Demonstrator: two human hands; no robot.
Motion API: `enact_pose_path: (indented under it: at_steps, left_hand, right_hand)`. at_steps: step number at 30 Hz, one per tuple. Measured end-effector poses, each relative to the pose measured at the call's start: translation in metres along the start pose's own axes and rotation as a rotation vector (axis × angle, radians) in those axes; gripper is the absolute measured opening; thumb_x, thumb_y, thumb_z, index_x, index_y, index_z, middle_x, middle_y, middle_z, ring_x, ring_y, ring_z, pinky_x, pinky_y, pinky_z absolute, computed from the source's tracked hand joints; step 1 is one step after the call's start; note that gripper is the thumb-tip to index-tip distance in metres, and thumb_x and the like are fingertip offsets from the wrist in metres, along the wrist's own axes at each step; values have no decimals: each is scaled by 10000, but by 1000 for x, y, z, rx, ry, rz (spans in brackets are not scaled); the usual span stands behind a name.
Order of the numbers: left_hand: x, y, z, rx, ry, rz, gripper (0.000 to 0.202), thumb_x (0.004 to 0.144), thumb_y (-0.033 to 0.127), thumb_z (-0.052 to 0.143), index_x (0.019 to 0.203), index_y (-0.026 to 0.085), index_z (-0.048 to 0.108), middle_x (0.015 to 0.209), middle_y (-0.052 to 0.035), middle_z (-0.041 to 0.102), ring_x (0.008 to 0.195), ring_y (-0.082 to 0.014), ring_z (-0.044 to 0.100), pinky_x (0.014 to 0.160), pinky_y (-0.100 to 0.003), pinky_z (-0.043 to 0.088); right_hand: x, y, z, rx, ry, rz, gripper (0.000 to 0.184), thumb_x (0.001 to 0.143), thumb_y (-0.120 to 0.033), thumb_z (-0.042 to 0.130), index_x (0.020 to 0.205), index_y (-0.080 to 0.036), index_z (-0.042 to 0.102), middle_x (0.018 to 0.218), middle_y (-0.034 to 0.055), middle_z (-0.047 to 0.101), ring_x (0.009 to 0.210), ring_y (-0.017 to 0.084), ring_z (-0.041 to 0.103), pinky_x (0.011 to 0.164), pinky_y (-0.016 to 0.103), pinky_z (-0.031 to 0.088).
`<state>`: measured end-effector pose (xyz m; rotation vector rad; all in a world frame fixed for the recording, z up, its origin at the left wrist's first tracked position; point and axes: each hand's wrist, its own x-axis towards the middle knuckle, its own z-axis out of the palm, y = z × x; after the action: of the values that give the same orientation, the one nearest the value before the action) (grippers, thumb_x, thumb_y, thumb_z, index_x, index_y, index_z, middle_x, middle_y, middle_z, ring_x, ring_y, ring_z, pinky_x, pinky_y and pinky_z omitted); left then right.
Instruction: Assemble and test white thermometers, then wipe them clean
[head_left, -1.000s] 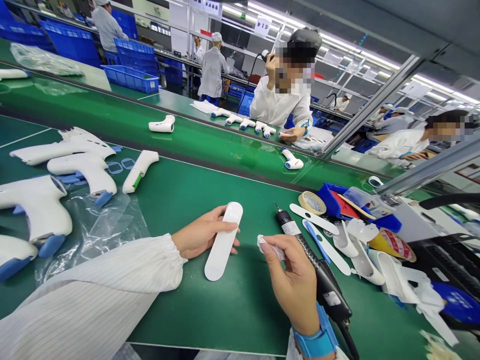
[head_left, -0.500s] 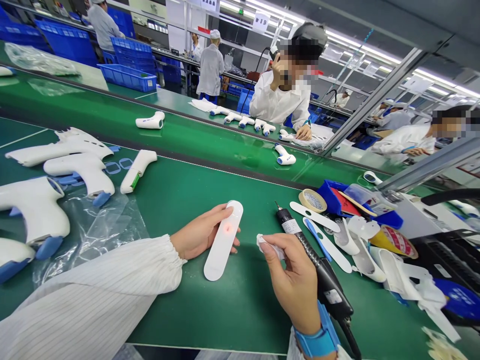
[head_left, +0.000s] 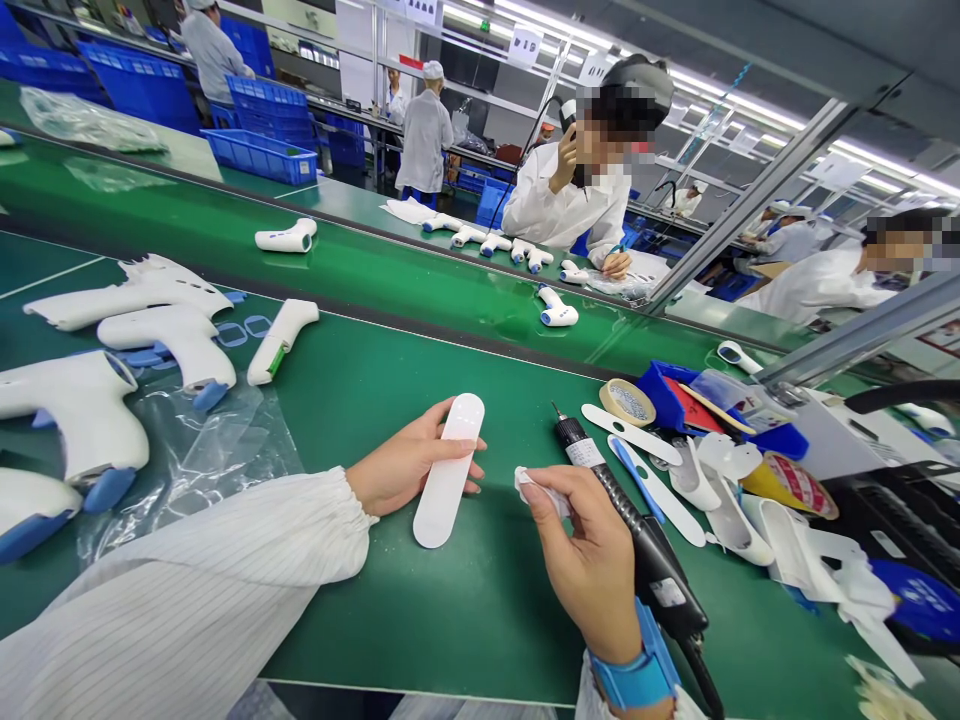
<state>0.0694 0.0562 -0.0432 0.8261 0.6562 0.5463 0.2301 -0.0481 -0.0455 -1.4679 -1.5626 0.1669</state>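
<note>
Over the green bench, my left hand (head_left: 409, 462) grips a long white plastic cover with rounded ends (head_left: 442, 500), thumb across its face and fingers behind it. My right hand (head_left: 585, 555), with a blue band at the wrist, pinches a small crumpled white cloth (head_left: 546, 492) between thumb and fingers. The cloth and the cover are apart. Just beyond my right hand lies a black electric screwdriver (head_left: 630, 515), its bit pointing away from me. Left of my left hand, white gun-shaped thermometer housings (head_left: 169, 345) with blue parts rest by a clear plastic bag (head_left: 202, 450).
At right are a tape roll (head_left: 628, 402), a blue parts bin (head_left: 720, 410) and loose white shells (head_left: 731, 520). A green conveyor (head_left: 420, 285) crosses behind the bench carrying white thermometers (head_left: 559, 308). Across it sits a co-worker (head_left: 566, 205) in white.
The red glow on the white cover is gone, and my left thumb now lies lower across it. Thermometers on the conveyor have shifted left. My right hand keeps its pinch on the cloth.
</note>
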Motion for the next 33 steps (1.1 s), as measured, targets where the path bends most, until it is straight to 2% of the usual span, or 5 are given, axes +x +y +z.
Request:
enact_pose_path:
  at_steps: [8, 14, 19, 24, 33]
  left_hand:
    - [0, 4, 0, -9, 56, 74, 660, 741, 161, 643, 1283, 279, 286, 972, -41, 558, 744, -158, 630, 792, -412, 518]
    - [0, 5, -1, -73, 44, 86, 459, 813, 363, 546, 1229, 265, 378, 909, -46, 594, 713, -169, 622, 748, -417, 519]
    - [1, 5, 0, -127, 62, 58, 449, 843, 446, 457, 1226, 221, 393, 866, -53, 611, 699, -184, 622, 733, -415, 520]
    - [2, 5, 1, -147, 80, 33, 482, 849, 454, 438, 1246, 185, 389, 810, -48, 623, 668, -180, 617, 714, -394, 524]
    - [1, 4, 1, -131, 87, 41, 469, 843, 444, 459, 1213, 160, 413, 851, -62, 614, 683, -178, 607, 720, -395, 525]
  right_hand:
    - [1, -1, 0, -8, 1, -5, 105, 844, -171, 532, 868, -198, 630, 802, 52, 591, 738, 166, 551, 590, 285, 461]
    - [1, -2, 0, -7, 6, -11, 105, 843, -173, 530, 863, -197, 630, 793, 51, 593, 732, 168, 552, 589, 285, 459]
    - [1, -2, -1, -7, 7, -7, 100, 840, -171, 537, 865, -195, 631, 799, 49, 593, 734, 166, 553, 589, 281, 455]
    - [1, 0, -1, -6, 9, -1, 92, 838, -167, 545, 870, -192, 627, 804, 46, 590, 743, 161, 549, 605, 281, 455]
    - [1, 2, 1, -19, 12, 19, 91, 844, -199, 540, 867, -193, 628, 809, 44, 599, 752, 163, 556, 623, 289, 459]
